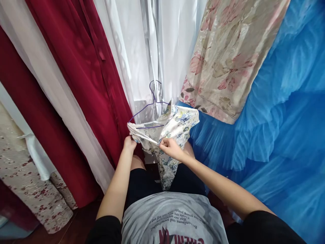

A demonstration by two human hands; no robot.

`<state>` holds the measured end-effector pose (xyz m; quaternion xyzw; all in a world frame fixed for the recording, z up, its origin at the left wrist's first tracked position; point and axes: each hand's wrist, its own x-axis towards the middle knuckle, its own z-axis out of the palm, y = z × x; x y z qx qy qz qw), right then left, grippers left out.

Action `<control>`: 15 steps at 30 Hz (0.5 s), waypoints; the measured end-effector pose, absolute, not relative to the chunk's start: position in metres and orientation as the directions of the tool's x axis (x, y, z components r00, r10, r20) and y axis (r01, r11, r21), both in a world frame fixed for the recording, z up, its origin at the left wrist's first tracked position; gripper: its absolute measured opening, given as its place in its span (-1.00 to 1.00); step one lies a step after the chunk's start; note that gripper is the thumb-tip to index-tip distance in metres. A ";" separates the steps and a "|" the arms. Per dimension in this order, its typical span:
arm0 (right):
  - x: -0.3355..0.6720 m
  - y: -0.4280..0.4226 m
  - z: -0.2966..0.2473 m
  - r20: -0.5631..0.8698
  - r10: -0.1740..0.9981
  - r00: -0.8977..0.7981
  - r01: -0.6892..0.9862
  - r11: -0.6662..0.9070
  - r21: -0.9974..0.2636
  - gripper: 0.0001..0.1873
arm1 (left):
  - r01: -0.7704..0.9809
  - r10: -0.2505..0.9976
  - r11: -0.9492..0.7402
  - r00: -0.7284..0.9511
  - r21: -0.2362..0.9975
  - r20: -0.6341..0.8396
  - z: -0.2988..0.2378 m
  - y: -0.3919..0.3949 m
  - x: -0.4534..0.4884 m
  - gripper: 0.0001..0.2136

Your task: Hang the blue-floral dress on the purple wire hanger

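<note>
A white garment with a blue, yellow and green floral print (169, 162) hangs partly on a purple hanger (143, 109) in front of me. My right hand (170, 148) pinches the front edge of its neckline. At the garment's left shoulder, my left hand (130, 143) has its fingers around the cloth, partly hidden behind it. The hanger's hook points up and away from me, and one arm of it shows inside the open neck. Below, the garment's lower part drapes between my legs.
Dark red cloth (76, 67) and white cloth (175, 44) hang behind. On the right are a beige floral garment (228, 64) and blue ruffled tulle (286, 128). At far left hangs a pale garment with red flowers (38, 193), above a dark red-brown floor (73, 225).
</note>
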<state>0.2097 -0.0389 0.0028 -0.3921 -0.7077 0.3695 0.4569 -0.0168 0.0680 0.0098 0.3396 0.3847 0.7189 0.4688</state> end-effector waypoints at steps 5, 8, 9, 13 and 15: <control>0.246 -0.040 -0.013 0.310 0.903 -0.297 0.203 0.377 -0.904 -0.82 | -0.375 0.969 -0.144 -0.240 0.916 0.055 -0.030 0.056 0.013 -0.94; 0.265 -0.036 -0.022 0.301 0.917 -0.261 0.238 0.364 -0.901 -0.77 | -0.318 0.978 -0.130 -0.197 0.939 0.069 -0.042 0.047 0.020 -0.94; 0.270 -0.035 -0.026 0.295 0.921 -0.254 0.259 0.359 -0.897 -0.76 | -0.295 0.978 -0.144 -0.187 0.945 0.090 -0.043 0.043 0.022 -0.95; 0.289 -0.034 -0.048 0.246 0.934 -0.261 0.397 0.336 -0.854 -0.76 | -0.222 0.963 -0.256 -0.138 0.941 0.230 -0.032 0.027 0.032 -0.84; 0.298 -0.037 -0.060 0.199 0.934 -0.295 0.484 0.326 -0.812 -0.78 | -0.212 0.956 -0.294 -0.084 0.932 0.283 -0.019 0.020 0.042 -0.77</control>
